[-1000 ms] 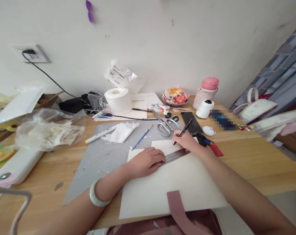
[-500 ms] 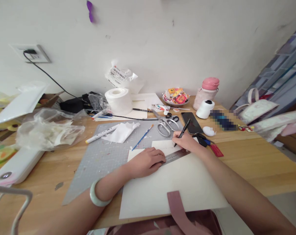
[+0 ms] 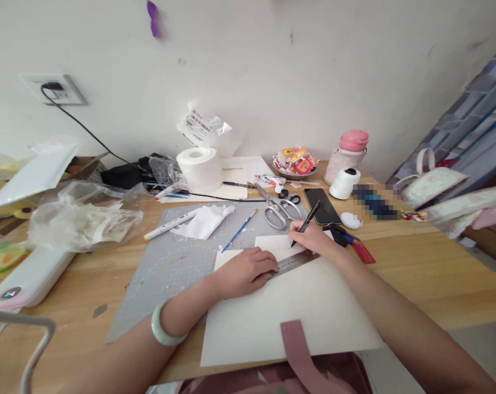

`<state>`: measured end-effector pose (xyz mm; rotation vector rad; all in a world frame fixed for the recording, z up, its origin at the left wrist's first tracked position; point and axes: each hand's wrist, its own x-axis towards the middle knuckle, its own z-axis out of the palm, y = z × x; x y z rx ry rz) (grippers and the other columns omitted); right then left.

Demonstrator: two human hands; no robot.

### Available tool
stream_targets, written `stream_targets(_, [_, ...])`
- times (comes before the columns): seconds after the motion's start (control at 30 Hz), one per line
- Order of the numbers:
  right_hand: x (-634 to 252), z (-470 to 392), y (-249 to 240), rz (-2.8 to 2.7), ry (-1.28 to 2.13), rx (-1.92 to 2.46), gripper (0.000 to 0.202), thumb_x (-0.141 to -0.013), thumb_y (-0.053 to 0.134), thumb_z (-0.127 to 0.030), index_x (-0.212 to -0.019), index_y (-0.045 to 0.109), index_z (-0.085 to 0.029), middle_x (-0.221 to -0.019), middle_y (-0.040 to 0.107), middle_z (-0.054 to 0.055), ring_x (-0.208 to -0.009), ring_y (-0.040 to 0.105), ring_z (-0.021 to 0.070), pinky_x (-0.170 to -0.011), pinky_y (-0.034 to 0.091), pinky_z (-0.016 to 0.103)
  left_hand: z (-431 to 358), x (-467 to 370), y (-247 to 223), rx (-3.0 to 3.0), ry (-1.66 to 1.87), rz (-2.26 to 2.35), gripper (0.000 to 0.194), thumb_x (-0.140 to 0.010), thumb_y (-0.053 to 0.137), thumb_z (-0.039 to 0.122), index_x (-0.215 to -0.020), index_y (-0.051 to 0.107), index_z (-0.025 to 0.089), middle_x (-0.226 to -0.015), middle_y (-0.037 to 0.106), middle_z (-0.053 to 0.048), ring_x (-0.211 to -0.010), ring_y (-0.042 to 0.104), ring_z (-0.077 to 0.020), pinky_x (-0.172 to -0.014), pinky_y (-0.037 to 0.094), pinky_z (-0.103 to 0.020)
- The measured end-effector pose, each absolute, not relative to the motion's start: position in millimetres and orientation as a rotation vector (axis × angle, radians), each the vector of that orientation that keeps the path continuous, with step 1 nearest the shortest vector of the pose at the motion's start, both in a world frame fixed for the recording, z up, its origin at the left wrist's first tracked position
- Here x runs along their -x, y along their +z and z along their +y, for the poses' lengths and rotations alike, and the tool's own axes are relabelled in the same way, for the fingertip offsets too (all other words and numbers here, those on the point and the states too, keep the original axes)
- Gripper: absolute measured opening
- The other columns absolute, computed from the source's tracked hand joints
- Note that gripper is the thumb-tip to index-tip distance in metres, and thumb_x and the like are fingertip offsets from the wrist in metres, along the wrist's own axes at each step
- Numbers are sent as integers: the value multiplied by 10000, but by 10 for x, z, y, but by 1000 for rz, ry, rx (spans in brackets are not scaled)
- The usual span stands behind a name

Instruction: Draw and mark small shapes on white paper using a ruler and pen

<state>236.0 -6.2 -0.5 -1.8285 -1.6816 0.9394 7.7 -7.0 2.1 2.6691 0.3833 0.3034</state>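
My left hand (image 3: pixel 248 269) lies on a metal ruler (image 3: pixel 295 262), its fingers and thumb bent over the left end, which they hide. The ruler slants across a large white sheet of paper (image 3: pixel 289 312). A black pen (image 3: pixel 311 218) is gripped in my right hand (image 3: pixel 311 236), tip down at a small white paper piece (image 3: pixel 270 242) just beyond the ruler. The heel of that hand rests by the ruler's right end. Under the sheet's upper left part is a grey cutting mat (image 3: pixel 166 268).
Beyond my hands lie scissors (image 3: pixel 277 210), a blue paintbrush (image 3: pixel 240 231), a white marker (image 3: pixel 169 224) and a black phone (image 3: pixel 322 205). A paper roll (image 3: pixel 199 169), a bowl of wrapped sweets (image 3: pixel 296 162) and a pink bottle (image 3: pixel 346 156) stand near the wall. Keys (image 3: pixel 342 235) lie right.
Both hands, the ruler and the pen stay in practically the same place. The whole view has shifted very slightly.
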Motion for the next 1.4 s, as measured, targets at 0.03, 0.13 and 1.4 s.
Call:
stream_targets(0.03, [-2361,-59,-8,-1679,946,1822,103,-675,463,-285,-615,455,-202,-419,428,-63,-376,426,92,-355,304,186,-69,-77,20,-2669,302,384,209,-893,378,180,-1003,552,208,-1053,590,-30,-914,517,-154,-842,375,-286])
stream_targets(0.13, [-2368,-47,-19,-1643,984,1809,101,-678,466,-287,-626,460,-201,-434,443,-61,-385,433,90,-360,303,184,-69,-78,16,-2666,307,383,213,-892,381,181,-1012,556,207,-1050,592,-33,-917,518,-154,-844,378,-285])
stream_targets(1.4, [-2360,-3,-58,-1504,921,1839,89,-661,463,-265,-609,426,-202,-426,417,-72,-395,418,85,-388,295,183,-68,-80,19,-2673,313,380,216,-890,381,176,-1012,557,203,-1055,593,-42,-913,519,-159,-837,378,-290])
